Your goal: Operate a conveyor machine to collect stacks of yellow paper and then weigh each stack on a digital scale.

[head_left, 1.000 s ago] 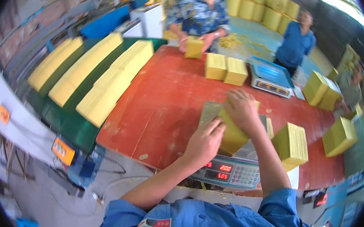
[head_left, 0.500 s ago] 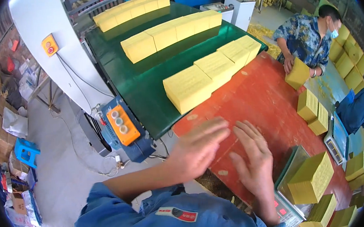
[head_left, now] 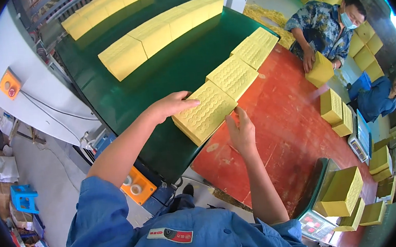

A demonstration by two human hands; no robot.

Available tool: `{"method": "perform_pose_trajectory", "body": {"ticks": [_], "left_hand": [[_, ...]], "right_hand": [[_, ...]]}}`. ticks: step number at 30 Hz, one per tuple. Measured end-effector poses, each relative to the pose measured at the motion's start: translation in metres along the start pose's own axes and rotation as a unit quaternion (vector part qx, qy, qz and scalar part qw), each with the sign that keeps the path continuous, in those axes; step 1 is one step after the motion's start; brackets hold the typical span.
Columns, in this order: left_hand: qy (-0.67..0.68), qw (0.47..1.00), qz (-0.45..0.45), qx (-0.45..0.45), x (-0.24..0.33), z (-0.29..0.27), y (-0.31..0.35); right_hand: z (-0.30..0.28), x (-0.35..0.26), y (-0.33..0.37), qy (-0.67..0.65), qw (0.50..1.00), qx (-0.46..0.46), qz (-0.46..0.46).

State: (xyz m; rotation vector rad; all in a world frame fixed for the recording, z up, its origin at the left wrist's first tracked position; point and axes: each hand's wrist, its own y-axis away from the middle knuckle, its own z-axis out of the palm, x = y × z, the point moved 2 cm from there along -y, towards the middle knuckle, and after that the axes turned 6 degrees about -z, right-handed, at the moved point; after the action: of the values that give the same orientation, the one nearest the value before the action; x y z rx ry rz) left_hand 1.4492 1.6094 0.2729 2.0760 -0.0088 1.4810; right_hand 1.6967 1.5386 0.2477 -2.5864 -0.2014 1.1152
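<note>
The nearest block of stacked yellow paper (head_left: 206, 111), its top marked with wavy lines, lies at the near end of a row along the green conveyor belt's edge. My left hand (head_left: 170, 106) grips its far left side, thumb over the top and fingers partly hidden behind it. On the opposite side my right hand (head_left: 242, 131) holds the near right corner, thumb and fingertips against the paper. Two more blocks in this row, a middle block (head_left: 233, 77) and a far block (head_left: 255, 46), follow closely behind.
The green belt (head_left: 156, 84) carries further yellow rows. Beside it stands a red tabletop (head_left: 275, 130) with a scale (head_left: 306, 208) bearing a yellow block (head_left: 340, 190). Across the table a masked co-worker (head_left: 324, 28) handles another block. An orange button box (head_left: 139, 186) sits near my left elbow.
My hands have moved from above the red tabletop's edge up to the nearest yellow block and taken hold of it. The view has shifted, and the co-worker's head has turned.
</note>
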Motion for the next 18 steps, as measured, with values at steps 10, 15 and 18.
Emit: {"method": "perform_pose_trajectory", "body": {"ticks": [10, 15, 18], "left_hand": [[-0.010, 0.984, -0.034, -0.177, -0.013, 0.015, -0.015], [-0.083, 0.954, -0.015, -0.286, 0.003, 0.073, -0.015], [-0.168, 0.902, -0.010, -0.397, 0.011, 0.130, -0.019]], "right_hand": [[-0.004, 0.014, 0.023, -0.133, 0.985, 0.019, 0.113], [-0.064, 0.004, 0.097, -0.125, 0.977, -0.004, 0.173], [-0.107, -0.003, 0.146, -0.021, 0.986, 0.023, 0.164]]}}
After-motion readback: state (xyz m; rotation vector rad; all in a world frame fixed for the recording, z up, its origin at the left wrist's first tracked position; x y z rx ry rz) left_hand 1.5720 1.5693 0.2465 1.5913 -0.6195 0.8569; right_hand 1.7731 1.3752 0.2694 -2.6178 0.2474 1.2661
